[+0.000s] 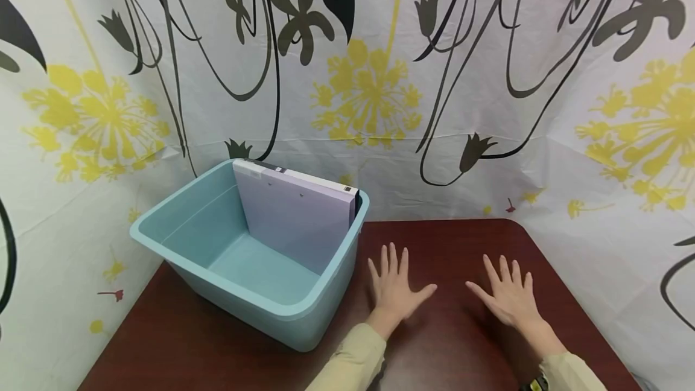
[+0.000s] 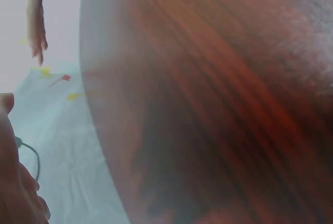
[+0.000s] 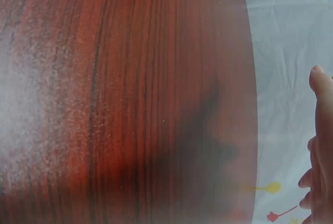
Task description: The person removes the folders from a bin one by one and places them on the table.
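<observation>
And here are your two hands, out over the dark red table [image 1: 445, 240], a gap of bare wood between them! Your left hand [image 1: 393, 291] is wide, fingers fanned forward, thumb angled toward the right; your right hand [image 1: 510, 300] matches it, spread wide, thumb pointing back at the left. Shadows fall on the wood below in both wrist views. Just beside your left hand sits the light blue tub [image 1: 244, 312], on the left part of the tabletop, and inside it the lavender folder [image 1: 293, 222] stands on edge along the far wall, its pale top edge reaching about rim height. Something dark peeks out behind its right end; you can't tell what. Pale sleeves [image 1: 355, 358] cover your forearms, and a flowered cloth [image 1: 488, 107] hangs behind everything.
</observation>
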A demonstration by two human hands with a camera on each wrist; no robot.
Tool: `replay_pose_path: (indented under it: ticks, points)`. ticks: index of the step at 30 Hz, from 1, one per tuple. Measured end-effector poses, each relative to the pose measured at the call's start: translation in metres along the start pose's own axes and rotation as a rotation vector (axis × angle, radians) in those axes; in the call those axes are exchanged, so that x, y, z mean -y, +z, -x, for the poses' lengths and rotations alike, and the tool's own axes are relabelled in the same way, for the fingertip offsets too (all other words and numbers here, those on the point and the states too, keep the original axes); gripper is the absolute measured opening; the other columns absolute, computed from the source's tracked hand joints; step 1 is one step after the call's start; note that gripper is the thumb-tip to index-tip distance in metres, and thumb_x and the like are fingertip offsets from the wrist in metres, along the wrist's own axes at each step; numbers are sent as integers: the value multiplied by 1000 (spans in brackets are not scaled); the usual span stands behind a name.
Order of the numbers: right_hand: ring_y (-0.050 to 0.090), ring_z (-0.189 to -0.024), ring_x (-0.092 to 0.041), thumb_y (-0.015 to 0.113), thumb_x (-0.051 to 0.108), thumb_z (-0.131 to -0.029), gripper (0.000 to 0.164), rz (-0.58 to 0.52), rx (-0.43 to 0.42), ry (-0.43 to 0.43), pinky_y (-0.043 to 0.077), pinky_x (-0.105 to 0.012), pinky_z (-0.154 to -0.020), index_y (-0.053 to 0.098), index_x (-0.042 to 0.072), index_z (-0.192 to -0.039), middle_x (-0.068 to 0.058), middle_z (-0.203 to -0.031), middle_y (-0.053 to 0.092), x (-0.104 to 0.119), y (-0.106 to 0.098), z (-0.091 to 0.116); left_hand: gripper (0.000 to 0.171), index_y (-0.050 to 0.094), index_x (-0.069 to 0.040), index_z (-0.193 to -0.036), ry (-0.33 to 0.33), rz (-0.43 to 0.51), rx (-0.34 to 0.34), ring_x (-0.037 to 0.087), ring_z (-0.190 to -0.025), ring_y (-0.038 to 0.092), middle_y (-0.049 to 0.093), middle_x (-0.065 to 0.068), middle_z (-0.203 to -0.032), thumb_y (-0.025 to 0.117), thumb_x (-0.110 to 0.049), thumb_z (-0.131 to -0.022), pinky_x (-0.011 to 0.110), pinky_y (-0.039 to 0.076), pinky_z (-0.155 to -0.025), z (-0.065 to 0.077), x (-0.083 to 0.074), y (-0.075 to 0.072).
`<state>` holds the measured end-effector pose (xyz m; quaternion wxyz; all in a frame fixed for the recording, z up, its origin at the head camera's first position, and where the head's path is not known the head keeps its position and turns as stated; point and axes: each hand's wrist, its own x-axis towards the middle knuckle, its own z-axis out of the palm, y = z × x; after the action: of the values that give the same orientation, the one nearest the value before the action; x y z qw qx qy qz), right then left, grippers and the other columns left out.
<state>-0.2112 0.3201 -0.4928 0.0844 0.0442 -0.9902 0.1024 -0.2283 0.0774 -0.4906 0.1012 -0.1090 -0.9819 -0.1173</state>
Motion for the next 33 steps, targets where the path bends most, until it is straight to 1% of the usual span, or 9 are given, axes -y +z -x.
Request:
replay_pose_path:
  ticks: [3, 7, 10, 14, 18, 22, 25, 29, 33]
  points:
    - [11, -125, -55, 41, 60, -86, 84, -2, -8, -3, 5, -69, -94, 17, 6, -145, -36, -139, 19, 0, -1, -1, 94, 18, -22, -146, 19, -1, -18, 26, -139, 4, 8, 6, -152, 34, -79, -74, 56, 8, -107, -1, -2, -8]
    - [11, -125, -55, 41, 60, -86, 84, 0, -19, -6, 4, -69, -95, 16, 6, -145, -37, -139, 19, 0, -4, -1, 95, 16, -23, -146, 33, -28, -13, 24, -139, -2, 5, 5, -153, 29, -82, -73, 55, 8, -107, -2, -5, -16]
    - [12, -125, -56, 42, 60, -86, 84, 4, -27, -8, 5, -69, -94, 17, 5, -144, -37, -138, 20, -1, -5, -1, 96, 13, -24, -147, 45, -32, -17, 22, -139, -6, 2, 4, -153, 27, -83, -72, 55, 8, -107, -3, -6, -21]
    - [12, -125, -55, 42, 60, -86, 84, 10, -33, -10, 5, -69, -94, 18, 4, -144, -37, -138, 20, -1, -6, -1, 96, 12, -24, -147, 65, -27, -52, 24, -139, -2, 3, 4, -153, 27, -83, -72, 56, 8, -107, -2, -7, -32]
    - [11, -125, -55, 42, 60, -86, 84, 6, -29, -8, 5, -69, -95, 17, 4, -144, -37, -138, 20, -1, -6, -2, 96, 12, -23, -147, 74, -14, -79, 25, -139, 2, 4, 5, -153, 30, -81, -73, 56, 8, -107, -1, -7, -46]
    - [10, -125, -56, 41, 61, -86, 84, -1, -17, -2, 4, -69, -95, 17, 5, -144, -37, -139, 19, -1, -6, -2, 96, 11, -23, -147, 76, -14, -100, 24, -139, 0, 3, 5, -153, 29, -82, -73, 55, 9, -107, 1, -4, -60]
    - [10, -125, -56, 41, 61, -86, 85, 1, -12, 2, 3, -69, -95, 17, 4, -144, -36, -139, 19, -2, -7, -1, 97, 11, -23, -147, 90, -8, -123, 24, -139, 0, 4, 5, -153, 30, -82, -72, 54, 11, -107, 3, -2, -68]
    - [10, -125, -56, 41, 61, -86, 85, 1, -10, 3, 3, -69, -95, 17, 4, -144, -37, -139, 18, -3, -7, -1, 97, 11, -23, -147, 123, 15, -136, 24, -139, 0, 3, 5, -153, 34, -81, -72, 54, 10, -107, 10, -1, -77]
    - [10, -126, -55, 41, 61, -86, 85, 2, -9, 2, 3, -69, -95, 17, 4, -144, -36, -139, 18, -4, -7, 0, 97, 10, -23, -147, 159, 28, -143, 23, -139, -6, 1, 4, -153, 37, -80, -72, 55, 9, -107, 18, -1, -84]
